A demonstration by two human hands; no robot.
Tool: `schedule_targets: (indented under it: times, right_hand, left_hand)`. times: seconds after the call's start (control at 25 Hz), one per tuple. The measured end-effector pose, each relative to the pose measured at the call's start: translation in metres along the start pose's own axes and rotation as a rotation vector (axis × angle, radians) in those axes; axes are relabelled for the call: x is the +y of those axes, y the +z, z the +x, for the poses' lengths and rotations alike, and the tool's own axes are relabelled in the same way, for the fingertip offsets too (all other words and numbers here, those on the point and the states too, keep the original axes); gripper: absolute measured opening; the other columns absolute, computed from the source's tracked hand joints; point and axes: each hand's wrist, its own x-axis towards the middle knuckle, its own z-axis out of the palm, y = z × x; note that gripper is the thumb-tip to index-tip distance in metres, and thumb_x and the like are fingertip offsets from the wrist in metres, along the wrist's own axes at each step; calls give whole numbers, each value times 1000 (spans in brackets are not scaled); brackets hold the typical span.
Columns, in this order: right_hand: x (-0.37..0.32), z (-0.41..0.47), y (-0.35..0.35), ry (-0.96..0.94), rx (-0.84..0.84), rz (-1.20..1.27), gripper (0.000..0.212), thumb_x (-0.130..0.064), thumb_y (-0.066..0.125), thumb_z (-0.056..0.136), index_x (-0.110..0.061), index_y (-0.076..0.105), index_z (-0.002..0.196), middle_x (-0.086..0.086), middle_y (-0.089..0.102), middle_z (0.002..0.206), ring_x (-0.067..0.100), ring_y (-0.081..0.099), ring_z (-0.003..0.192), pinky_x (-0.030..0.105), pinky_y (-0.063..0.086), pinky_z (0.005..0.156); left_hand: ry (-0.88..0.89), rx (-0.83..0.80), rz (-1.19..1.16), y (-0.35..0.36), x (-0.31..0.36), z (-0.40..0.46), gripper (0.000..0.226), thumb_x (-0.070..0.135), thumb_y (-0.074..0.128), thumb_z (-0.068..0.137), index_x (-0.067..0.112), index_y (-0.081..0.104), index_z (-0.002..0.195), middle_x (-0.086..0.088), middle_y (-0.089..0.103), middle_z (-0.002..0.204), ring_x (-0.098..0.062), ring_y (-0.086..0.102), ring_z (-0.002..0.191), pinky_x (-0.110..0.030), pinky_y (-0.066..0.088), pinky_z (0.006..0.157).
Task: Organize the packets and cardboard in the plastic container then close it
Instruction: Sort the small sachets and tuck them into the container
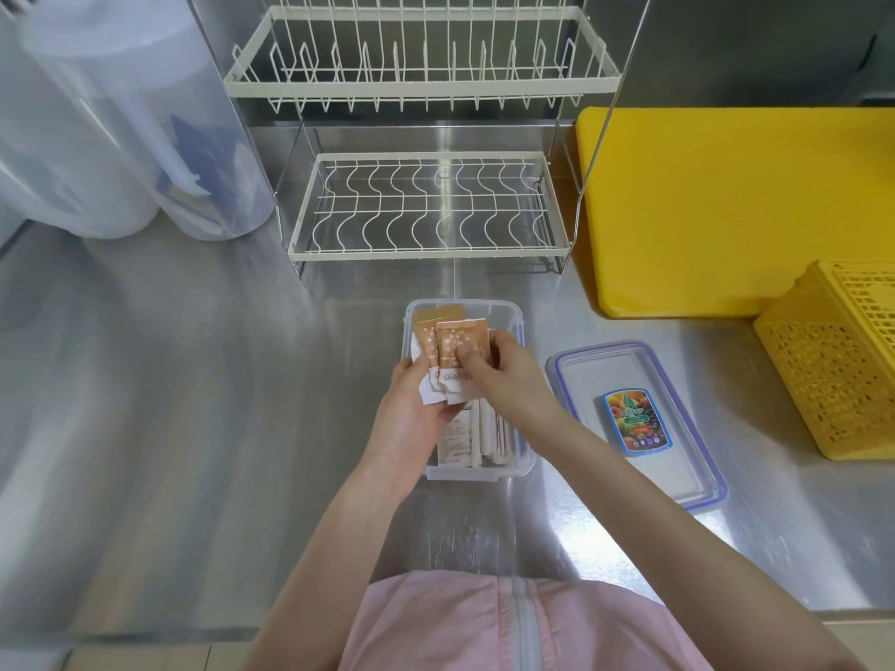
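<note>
Both hands, left hand (411,409) and right hand (499,375), grip brown packets (453,348); their print is unreadable

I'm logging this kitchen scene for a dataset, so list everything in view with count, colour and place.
plastic container: one, clear, open, counter centre, packets standing inside
packets: at least two, brown and white, held over the container
lid: one, clear with blue rim and fruit label, flat on the counter right of the container
dish rack: one, white wire, two tiers, behind the container
cutting board: one, yellow, back right
basket: one, yellow mesh, far right
jugs: two, translucent, back left
counter: one, steel
left hand: grip on packets
right hand: grip on packets
</note>
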Motion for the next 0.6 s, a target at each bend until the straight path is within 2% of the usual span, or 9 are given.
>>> schedule_targets:
  times: [0.12, 0.2, 0.28, 0.36, 0.44, 0.52, 0.6]
  right_hand:
    - [0, -2, 5, -138, 29, -171, 20, -24, 45, 91, -4, 51, 93, 3, 52, 82, 13, 50, 70, 25, 39, 58]
    - [1, -4, 8, -184, 25, -300, 22, -25, 44, 91, -4, 50, 93, 8, 49, 90, 20, 49, 79, 29, 39, 70]
    - [3, -5, 13, -215, 11, -403, 28, -28, 42, 92, -2, 51, 97, 14, 47, 98, 27, 48, 91, 33, 41, 82]
    - [0, -4, 15, -247, -31, -446, 33, -28, 36, 94, 1, 52, 96, 14, 49, 92, 27, 47, 92, 31, 38, 83]
    - [-4, 0, 10, -229, -80, -389, 37, -25, 30, 96, 3, 54, 90, 11, 51, 82, 26, 48, 87, 27, 34, 73]
    - [-2, 6, 2, -212, -103, -441, 37, -20, 31, 95, 5, 57, 94, 18, 59, 90, 30, 56, 86, 31, 41, 71]
    - [6, 8, -2, -241, -226, -659, 29, -15, 37, 92, 2, 60, 99, 19, 64, 99, 32, 61, 89, 39, 50, 77]
  left_hand:
    - [18, 1, 83, -2, -2, 2, 37, 24, 44, 93, 10, 42, 127, -12, 61, 121, -16, 65, 99, -30, 53, 86]
    - [37, -1, 114, -3, -4, 2, 31, 23, 45, 93, 12, 43, 122, -6, 63, 113, -8, 69, 87, -24, 57, 73]
    - [48, -5, 91, -5, -4, 2, 26, 21, 43, 93, 14, 43, 118, -1, 64, 106, -5, 69, 81, -23, 58, 67]
    - [60, 10, 74, -8, -3, 1, 23, 22, 41, 94, 13, 45, 115, -2, 65, 104, -6, 70, 79, -24, 58, 66]
    - [82, 55, 73, -15, 0, -2, 21, 21, 40, 95, 11, 47, 112, -7, 65, 102, -10, 71, 78, -25, 59, 67]
    - [97, 135, 67, -26, 5, -3, 16, 20, 41, 95, 11, 49, 105, -9, 65, 100, -13, 71, 77, -28, 60, 68]
    - [104, 198, 63, -38, 10, -5, 13, 20, 42, 94, 14, 52, 101, -9, 66, 100, -15, 70, 80, -32, 58, 72]
